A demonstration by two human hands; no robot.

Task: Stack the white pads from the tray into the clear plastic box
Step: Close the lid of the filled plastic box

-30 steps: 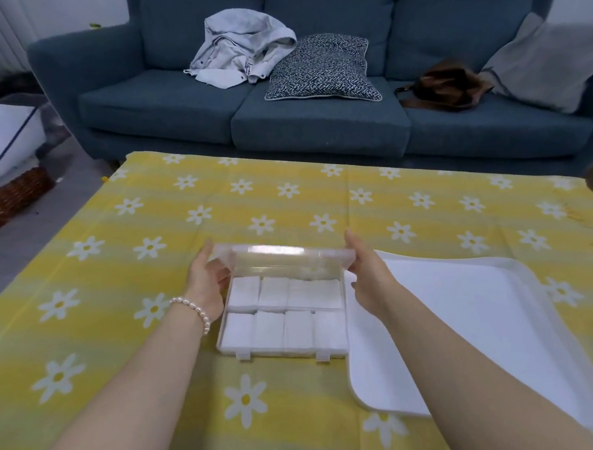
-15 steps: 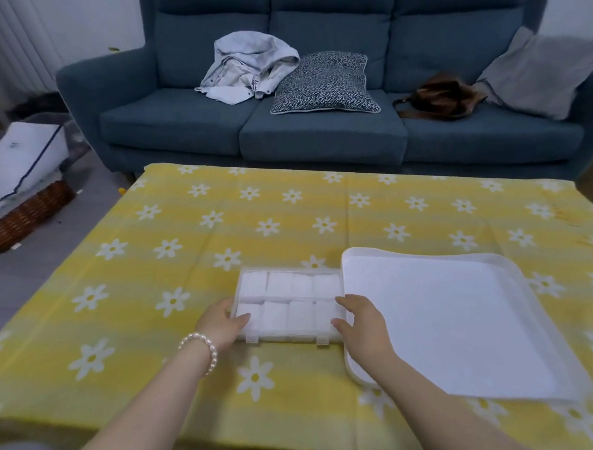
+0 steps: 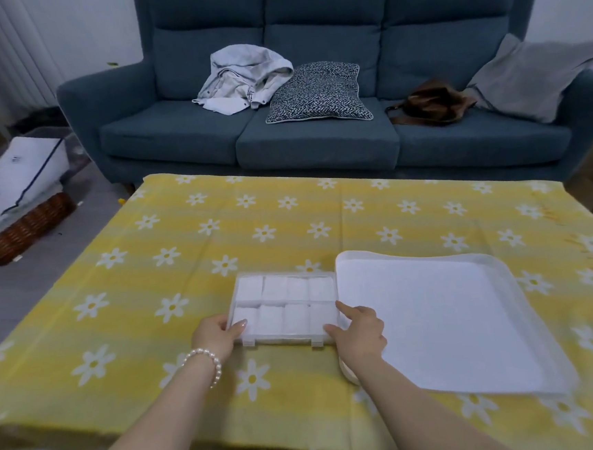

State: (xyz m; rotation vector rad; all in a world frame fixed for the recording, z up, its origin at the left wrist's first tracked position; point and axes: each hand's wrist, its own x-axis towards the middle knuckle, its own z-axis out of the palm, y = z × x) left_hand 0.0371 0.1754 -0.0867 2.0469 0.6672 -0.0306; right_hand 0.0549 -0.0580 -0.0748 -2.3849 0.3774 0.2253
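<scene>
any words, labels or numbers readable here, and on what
None can be read.
White bag on the floor at left: small dark print, too blurred to read.
Clear plastic box, white tray, yellow tablecloth: no text visible.

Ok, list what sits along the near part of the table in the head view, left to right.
Left hand → clear box of white pads → right hand → white tray.
</scene>
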